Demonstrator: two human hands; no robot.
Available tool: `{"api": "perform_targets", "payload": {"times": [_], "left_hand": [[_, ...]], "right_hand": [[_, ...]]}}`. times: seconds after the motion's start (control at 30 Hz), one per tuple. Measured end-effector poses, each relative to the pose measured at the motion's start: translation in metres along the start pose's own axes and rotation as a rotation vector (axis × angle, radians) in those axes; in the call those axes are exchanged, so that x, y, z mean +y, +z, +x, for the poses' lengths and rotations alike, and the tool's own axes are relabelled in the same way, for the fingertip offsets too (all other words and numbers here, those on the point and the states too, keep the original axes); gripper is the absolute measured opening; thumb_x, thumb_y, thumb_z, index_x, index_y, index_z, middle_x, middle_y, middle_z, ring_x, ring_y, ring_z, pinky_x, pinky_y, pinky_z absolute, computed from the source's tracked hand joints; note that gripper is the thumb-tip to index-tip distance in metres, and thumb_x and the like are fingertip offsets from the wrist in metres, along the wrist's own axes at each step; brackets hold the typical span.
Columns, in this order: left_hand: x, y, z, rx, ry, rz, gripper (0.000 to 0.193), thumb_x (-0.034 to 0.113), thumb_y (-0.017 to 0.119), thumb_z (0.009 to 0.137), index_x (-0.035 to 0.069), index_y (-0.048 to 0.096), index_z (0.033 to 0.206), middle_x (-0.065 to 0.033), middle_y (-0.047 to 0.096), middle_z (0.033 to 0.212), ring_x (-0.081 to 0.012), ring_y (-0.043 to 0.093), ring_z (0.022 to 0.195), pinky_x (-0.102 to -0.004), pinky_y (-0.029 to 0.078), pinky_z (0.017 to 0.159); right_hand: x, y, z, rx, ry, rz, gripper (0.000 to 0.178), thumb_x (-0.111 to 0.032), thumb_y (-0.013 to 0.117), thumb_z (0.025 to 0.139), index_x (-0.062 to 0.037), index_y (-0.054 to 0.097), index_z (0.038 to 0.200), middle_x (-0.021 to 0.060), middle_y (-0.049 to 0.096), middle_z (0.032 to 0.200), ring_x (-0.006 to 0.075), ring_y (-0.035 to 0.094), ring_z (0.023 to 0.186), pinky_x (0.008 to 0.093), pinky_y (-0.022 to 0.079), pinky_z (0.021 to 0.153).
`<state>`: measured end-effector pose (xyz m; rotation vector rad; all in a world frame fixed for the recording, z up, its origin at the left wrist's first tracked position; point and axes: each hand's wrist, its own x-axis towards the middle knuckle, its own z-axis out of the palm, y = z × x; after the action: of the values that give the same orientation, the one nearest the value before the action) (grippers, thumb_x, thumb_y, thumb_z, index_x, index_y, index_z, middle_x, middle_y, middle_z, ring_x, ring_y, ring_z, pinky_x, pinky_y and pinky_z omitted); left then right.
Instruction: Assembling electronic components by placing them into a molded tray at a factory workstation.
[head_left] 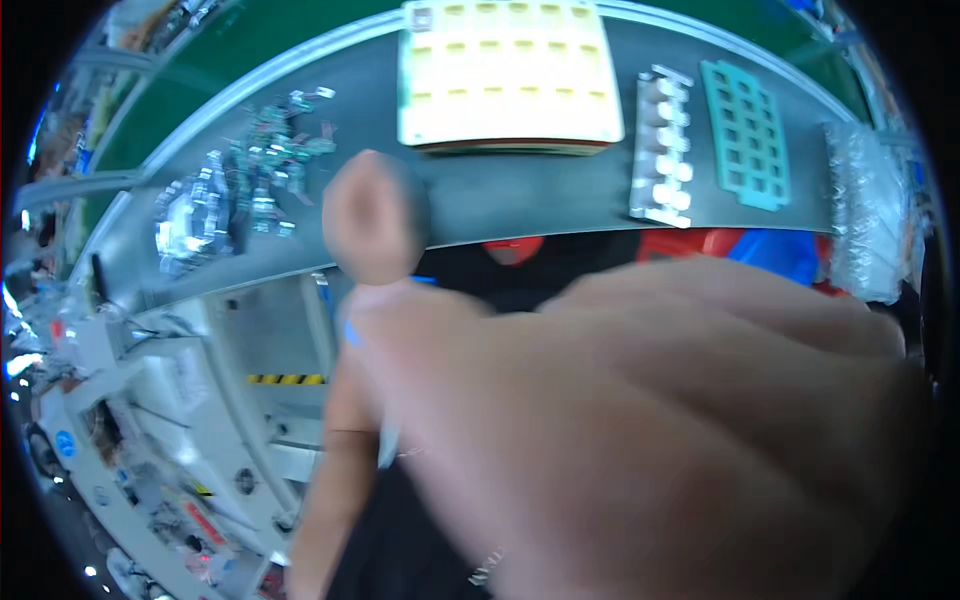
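My right hand (pixel 650 400) is very close to the camera and fills much of the lower right, badly blurred. Its fingers run together in the smear, and whether anything lies in them is hidden. Beyond it, my left hand (pixel 372 220) is raised over the near edge of the grey work surface (pixel 510 195), blurred as well. Its forearm (pixel 335 500) comes up from the lower edge. How its fingers lie does not show. Nearest to the left hand are a pile of small green circuit boards (pixel 270 160) and a pale yellow tray with rows of pockets (pixel 510 75).
A white rack with rounded pieces (pixel 662 150) and a teal grid plate (pixel 748 135) lie right of the tray. Clear plastic wrapping (pixel 865 210) sits at the right end, clear plastic packets (pixel 195 215) at the left. A white machine frame (pixel 180 390) stands lower left.
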<state>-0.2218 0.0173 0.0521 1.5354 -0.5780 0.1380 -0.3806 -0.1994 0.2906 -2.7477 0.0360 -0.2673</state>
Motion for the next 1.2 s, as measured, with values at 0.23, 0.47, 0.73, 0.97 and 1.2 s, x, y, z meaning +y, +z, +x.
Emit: {"api": "perform_targets", "payload": {"times": [0.23, 0.47, 0.73, 0.97, 1.2], "left_hand": [[0.074, 0.074, 0.028, -0.506, 0.263, 0.024, 0.018, -0.002, 0.062, 0.087, 0.001, 0.069, 0.103, -0.0097, 0.068, 0.086, -0.0183, 0.064, 0.072, -0.0286, 0.051, 0.065], [0.069, 0.173, 0.056, -0.751, 0.557, 0.336, 0.018, 0.014, 0.064, 0.087, 0.005, 0.073, 0.099, -0.0124, 0.068, 0.085, -0.0323, 0.061, 0.083, -0.0436, 0.049, 0.076], [0.034, 0.238, 0.082, -0.841, 0.463, 0.71, 0.026, 0.029, 0.066, 0.085, 0.006, 0.074, 0.096, -0.0187, 0.071, 0.088, -0.0373, 0.066, 0.088, -0.0482, 0.052, 0.08], [0.037, 0.258, 0.086, -0.925, 0.462, 0.736, 0.028, 0.032, 0.07, 0.08, 0.005, 0.072, 0.082, -0.0187, 0.071, 0.082, -0.0366, 0.07, 0.081, -0.0471, 0.055, 0.075], [0.037, 0.258, 0.092, -0.984, 0.355, 0.812, 0.024, 0.032, 0.073, 0.078, 0.008, 0.074, 0.081, -0.0138, 0.073, 0.081, -0.0312, 0.07, 0.082, -0.0428, 0.043, 0.081]], "right_hand": [[0.08, 0.002, -0.082, 0.115, 0.474, 0.21, 0.036, -0.017, 0.053, 0.1, -0.0041, 0.06, 0.132, 0.01, 0.069, 0.109, 0.0149, 0.062, 0.104, 0.0284, 0.046, 0.093], [0.164, 0.112, -0.111, 0.242, 0.588, 0.474, 0.036, -0.024, 0.065, 0.092, 0.0011, 0.066, 0.118, 0.006, 0.066, 0.087, 0.0123, 0.06, 0.079, 0.027, 0.05, 0.074], [0.165, 0.129, -0.09, 0.113, 0.505, 0.615, 0.033, -0.012, 0.074, 0.083, 0.0017, 0.066, 0.112, 0.0071, 0.067, 0.087, 0.0129, 0.063, 0.081, 0.0275, 0.052, 0.077], [0.18, 0.127, -0.094, 0.055, 0.575, 0.771, 0.028, -0.004, 0.074, 0.083, 0.0025, 0.066, 0.109, 0.0078, 0.07, 0.09, 0.0132, 0.068, 0.085, 0.0275, 0.055, 0.08], [0.171, 0.126, -0.092, 0.052, 0.598, 0.725, 0.025, -0.003, 0.072, 0.085, 0.0037, 0.065, 0.107, 0.0067, 0.069, 0.092, 0.0123, 0.067, 0.086, 0.027, 0.055, 0.08]]}}
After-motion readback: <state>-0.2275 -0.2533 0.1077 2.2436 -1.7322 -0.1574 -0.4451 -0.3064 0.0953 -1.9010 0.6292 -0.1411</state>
